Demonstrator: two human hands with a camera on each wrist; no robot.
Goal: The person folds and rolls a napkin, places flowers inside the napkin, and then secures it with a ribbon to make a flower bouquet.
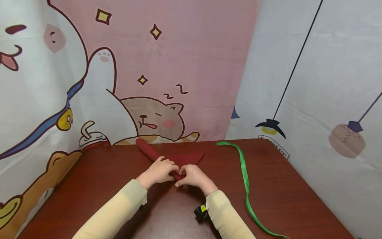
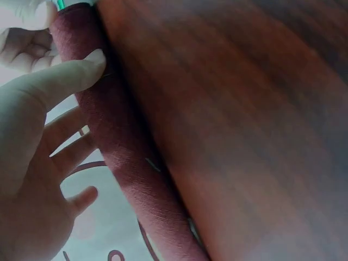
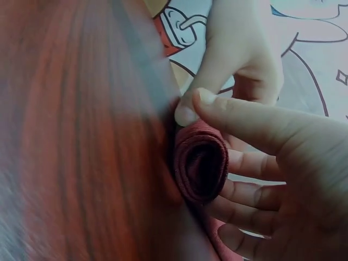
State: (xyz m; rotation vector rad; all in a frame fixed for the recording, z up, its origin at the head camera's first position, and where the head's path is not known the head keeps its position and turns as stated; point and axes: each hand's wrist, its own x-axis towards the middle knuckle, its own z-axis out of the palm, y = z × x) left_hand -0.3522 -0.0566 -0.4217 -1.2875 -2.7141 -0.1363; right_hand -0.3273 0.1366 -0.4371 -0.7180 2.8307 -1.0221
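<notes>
From where I stand, the dark red roll of cloth (image 1: 147,150) lies slantwise on the brown worktop (image 1: 104,181), running from above centre-left of the head view down to its middle. The left hand (image 1: 159,171) holds it between thumb and fingers. The right hand (image 1: 195,176) closes round the near end, its thumb on one side and fingers on the other.

I'd judge the rolling well along: in the right wrist view the end shows several layers wound about a dark hollow. A red flap (image 1: 191,158) spreads flat past the hands, just above centre, so that corner looks yet to be wound in.

Well apart, the green ribbon (image 1: 245,176) trails down the right-hand part of the frame, touched by neither hand. Nothing is tied round the roll that I can see, though the fingers hide some of it.
</notes>
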